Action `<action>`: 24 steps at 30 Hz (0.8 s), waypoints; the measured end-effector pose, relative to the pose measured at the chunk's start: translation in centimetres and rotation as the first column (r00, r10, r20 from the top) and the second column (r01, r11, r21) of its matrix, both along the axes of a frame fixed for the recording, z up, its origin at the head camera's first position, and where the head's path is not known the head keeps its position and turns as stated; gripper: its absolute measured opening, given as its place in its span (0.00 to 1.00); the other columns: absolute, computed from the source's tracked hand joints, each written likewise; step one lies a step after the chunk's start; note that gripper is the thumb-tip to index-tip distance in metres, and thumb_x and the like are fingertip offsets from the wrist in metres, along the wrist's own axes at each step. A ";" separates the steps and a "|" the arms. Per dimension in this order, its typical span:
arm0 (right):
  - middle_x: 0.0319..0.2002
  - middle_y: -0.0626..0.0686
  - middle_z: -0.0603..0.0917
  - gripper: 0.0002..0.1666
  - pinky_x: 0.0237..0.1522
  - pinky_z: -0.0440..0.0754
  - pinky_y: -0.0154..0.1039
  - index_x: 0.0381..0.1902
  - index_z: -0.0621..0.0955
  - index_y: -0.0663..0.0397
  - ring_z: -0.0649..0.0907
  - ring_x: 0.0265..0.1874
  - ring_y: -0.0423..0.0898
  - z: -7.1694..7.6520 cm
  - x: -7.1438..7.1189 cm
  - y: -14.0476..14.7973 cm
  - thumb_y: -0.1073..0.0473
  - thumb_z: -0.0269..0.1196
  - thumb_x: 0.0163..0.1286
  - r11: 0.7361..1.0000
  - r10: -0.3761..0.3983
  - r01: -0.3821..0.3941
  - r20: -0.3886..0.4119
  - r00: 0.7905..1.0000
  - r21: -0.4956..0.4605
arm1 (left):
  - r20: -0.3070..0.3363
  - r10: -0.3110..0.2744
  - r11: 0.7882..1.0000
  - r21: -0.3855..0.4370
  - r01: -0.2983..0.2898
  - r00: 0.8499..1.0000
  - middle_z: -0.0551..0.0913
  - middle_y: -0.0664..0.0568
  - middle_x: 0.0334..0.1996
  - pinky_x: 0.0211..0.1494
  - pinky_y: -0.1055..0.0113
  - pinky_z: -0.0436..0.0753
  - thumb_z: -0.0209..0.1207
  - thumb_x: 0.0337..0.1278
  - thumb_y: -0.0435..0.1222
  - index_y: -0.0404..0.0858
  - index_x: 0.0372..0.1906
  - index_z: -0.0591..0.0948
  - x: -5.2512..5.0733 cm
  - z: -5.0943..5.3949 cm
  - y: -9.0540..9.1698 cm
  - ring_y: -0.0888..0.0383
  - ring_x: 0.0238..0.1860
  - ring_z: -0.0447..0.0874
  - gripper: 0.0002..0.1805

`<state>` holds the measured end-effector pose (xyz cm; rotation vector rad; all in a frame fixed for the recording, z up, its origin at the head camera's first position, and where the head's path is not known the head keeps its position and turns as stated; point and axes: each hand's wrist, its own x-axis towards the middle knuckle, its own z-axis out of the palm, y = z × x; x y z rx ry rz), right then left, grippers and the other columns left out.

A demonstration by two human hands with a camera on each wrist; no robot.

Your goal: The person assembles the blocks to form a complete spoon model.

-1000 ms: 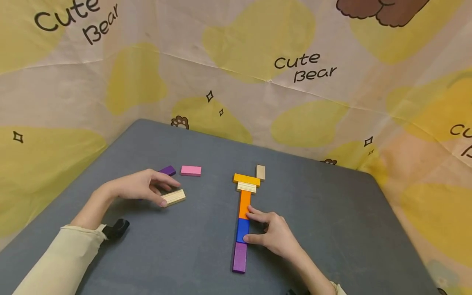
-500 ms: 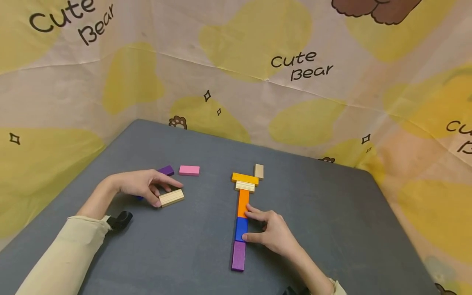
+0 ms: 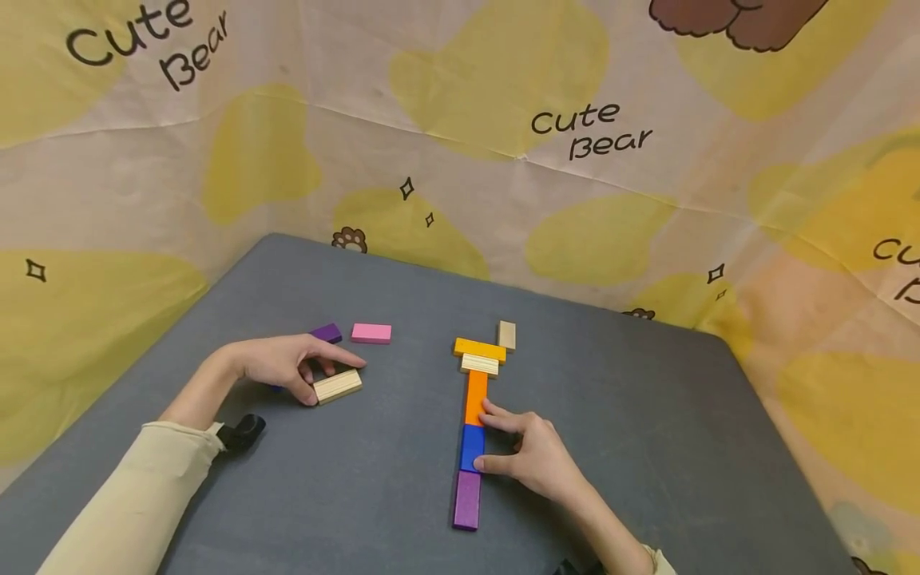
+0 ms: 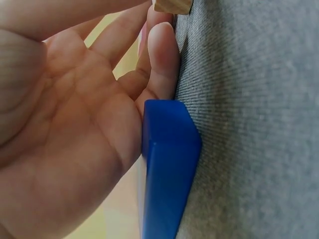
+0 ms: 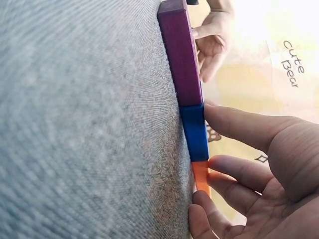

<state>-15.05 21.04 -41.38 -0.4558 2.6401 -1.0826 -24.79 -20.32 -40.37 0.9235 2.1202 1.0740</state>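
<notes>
Nearest on the grey table [image 3: 683, 447] lies the purple block [image 3: 466, 501], and from it a row goes away: the blue block [image 3: 471, 443], then the orange block [image 3: 476, 395], end to end. The right hand [image 3: 537, 459] is at the right side of this row, loosely spread, with the thumb on the blue block and the forefinger on the orange one; it touches them without closing round them. The left hand [image 3: 276, 363] is bent over the plain block [image 3: 338, 387]: its thumb touches the near end, its forefinger reaches along the far side. Whether it pinches the block, I cannot tell. A second blue block [image 4: 169, 169] lies just beside the palm. Farther, the striped block [image 3: 480, 365] lies across the row's end, with the yellow block [image 3: 480, 349] just behind it. Beyond the left hand are the violet block [image 3: 327, 332], partly hidden, and the pink block [image 3: 371, 334]. The pale block [image 3: 506, 335] lies behind the yellow one's right end. Last comes the printed cloth [image 3: 460, 104].
</notes>
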 end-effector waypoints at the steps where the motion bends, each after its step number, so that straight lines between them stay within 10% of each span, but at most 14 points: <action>1: 0.66 0.41 0.73 0.39 0.44 0.76 0.42 0.63 0.79 0.44 0.70 0.65 0.55 0.0 0.0 0.0 0.46 0.77 0.53 1.000 0.000 0.000 0.000 1.000 -0.001 | -0.008 -0.002 1.000 0.000 0.002 1.000 0.76 0.43 0.51 0.40 0.62 0.80 0.70 0.47 0.26 0.43 0.70 0.72 0.0 0.0 0.1 0.44 0.47 0.72 0.40; 24: 0.66 0.43 0.73 0.40 0.48 0.76 0.46 0.64 0.78 0.48 0.69 0.67 0.53 -0.1 0.0 0.1 0.47 0.77 0.53 1.000 0.022 -0.022 -0.023 0.999 -0.008 | -0.062 0.048 0.997 -0.065 -0.052 0.997 0.74 0.50 0.52 0.44 0.61 0.76 0.75 0.44 0.35 0.49 0.64 0.77 0.0 -0.1 0.4 0.47 0.50 0.69 0.37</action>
